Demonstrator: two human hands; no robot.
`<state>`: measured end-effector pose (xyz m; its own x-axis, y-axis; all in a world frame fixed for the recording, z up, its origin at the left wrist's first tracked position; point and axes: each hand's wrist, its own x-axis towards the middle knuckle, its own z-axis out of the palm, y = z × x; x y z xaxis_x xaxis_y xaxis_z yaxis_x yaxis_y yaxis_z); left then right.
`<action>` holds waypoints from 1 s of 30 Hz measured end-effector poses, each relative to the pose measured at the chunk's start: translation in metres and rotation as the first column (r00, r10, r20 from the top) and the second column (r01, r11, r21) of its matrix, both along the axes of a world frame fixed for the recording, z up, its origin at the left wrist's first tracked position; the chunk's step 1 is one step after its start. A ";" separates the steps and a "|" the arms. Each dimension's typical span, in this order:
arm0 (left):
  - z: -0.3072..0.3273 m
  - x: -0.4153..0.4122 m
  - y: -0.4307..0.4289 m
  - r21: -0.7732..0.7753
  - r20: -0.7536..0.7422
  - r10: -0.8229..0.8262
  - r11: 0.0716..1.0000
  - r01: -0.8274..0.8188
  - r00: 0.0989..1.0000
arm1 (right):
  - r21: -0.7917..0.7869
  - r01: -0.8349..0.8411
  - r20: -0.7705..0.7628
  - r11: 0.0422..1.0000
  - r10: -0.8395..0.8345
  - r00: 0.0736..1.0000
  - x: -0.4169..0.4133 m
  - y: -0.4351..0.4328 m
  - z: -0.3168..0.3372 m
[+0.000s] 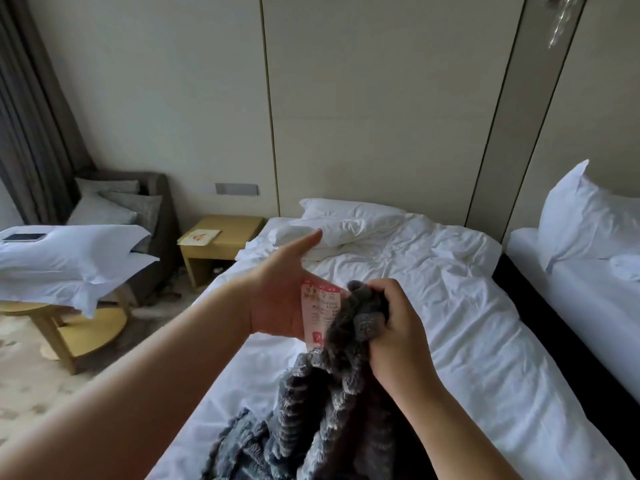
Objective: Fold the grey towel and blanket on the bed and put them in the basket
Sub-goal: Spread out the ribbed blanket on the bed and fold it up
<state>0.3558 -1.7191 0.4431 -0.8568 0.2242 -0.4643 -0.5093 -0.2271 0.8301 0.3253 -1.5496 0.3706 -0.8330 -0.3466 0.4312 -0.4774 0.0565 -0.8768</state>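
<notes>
My left hand (284, 296) is held out flat, thumb out, and a pink and white tag (317, 315) lies on its palm. My right hand (394, 323) squeezes a bunch of the fuzzy grey blanket (329, 420), which hangs down onto the white bed (467, 323).

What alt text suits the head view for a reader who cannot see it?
A person's right hand grips a bunched grey blanket above a rumpled white bed; the left hand, thumb out, rests behind the blanket's pink-and-white tag.
</notes>
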 end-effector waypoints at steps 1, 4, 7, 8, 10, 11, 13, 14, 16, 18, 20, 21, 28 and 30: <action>0.005 -0.003 0.001 -0.049 0.032 -0.049 0.998 0.051 0.998 | 0.010 0.011 -0.005 1.000 -0.011 1.000 -0.001 0.000 0.002; 0.016 -0.007 0.011 -0.214 0.066 -0.272 0.936 0.280 0.960 | -0.031 -0.010 0.043 0.999 0.011 0.999 -0.002 0.002 0.008; 0.020 -0.011 0.026 -0.305 0.033 -0.332 0.895 0.326 0.943 | -0.275 -0.128 0.195 0.953 0.186 0.963 -0.003 0.010 0.012; 0.020 -0.012 0.030 -0.324 0.015 -0.326 0.893 0.313 0.945 | -0.355 -0.198 0.225 0.914 0.289 0.931 -0.003 0.014 0.012; 0.019 -0.013 0.036 -0.346 -0.026 -0.297 0.898 0.270 0.954 | -0.442 -0.341 0.232 0.830 0.473 0.850 -0.004 0.024 0.015; 0.018 -0.014 0.038 -0.350 -0.039 -0.285 0.902 0.254 0.958 | -0.441 -0.401 0.216 0.803 0.529 0.821 -0.004 0.029 0.017; 0.019 -0.014 0.039 -0.349 -0.061 -0.255 0.911 0.218 0.965 | -0.338 -0.460 0.156 0.821 0.531 0.833 -0.007 0.041 0.020; 0.020 -0.015 0.038 -0.350 -0.083 -0.228 0.918 0.186 0.970 | -0.254 -0.442 0.122 0.860 0.482 0.868 -0.009 0.048 0.022; 0.025 -0.017 0.031 -0.352 -0.144 -0.161 0.930 0.101 0.976 | -0.072 -0.305 0.042 0.950 0.308 0.950 -0.013 0.061 0.028; 0.030 -0.020 0.023 -0.389 -0.156 -0.124 0.920 0.054 0.980 | 0.102 -0.113 -0.061 0.988 0.119 0.991 -0.019 0.072 0.034; 0.031 -0.022 0.017 -0.447 -0.128 -0.118 0.893 0.049 0.985 | 0.176 0.006 -0.110 0.984 0.014 0.994 -0.023 0.078 0.040; 0.030 -0.024 0.014 -0.457 -0.104 -0.117 0.888 0.057 0.988 | 0.177 0.015 -0.102 0.984 0.003 0.995 -0.023 0.079 0.043; 0.017 -0.027 0.030 -0.658 -0.056 -0.059 0.753 0.007 0.997 | 0.244 -0.240 0.244 0.940 0.180 0.953 -0.019 0.062 0.052; 0.014 -0.029 0.028 -0.813 -0.081 -0.118 0.583 0.003 0.990 | 0.252 -0.321 0.328 0.913 0.232 0.916 -0.017 0.058 0.051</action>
<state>0.3263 -1.6906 0.4568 -0.9137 -0.1419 -0.3807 -0.3861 0.5950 0.7049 0.3080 -1.4915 0.4221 -0.7555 -0.6543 0.0322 -0.2440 0.2355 -0.9407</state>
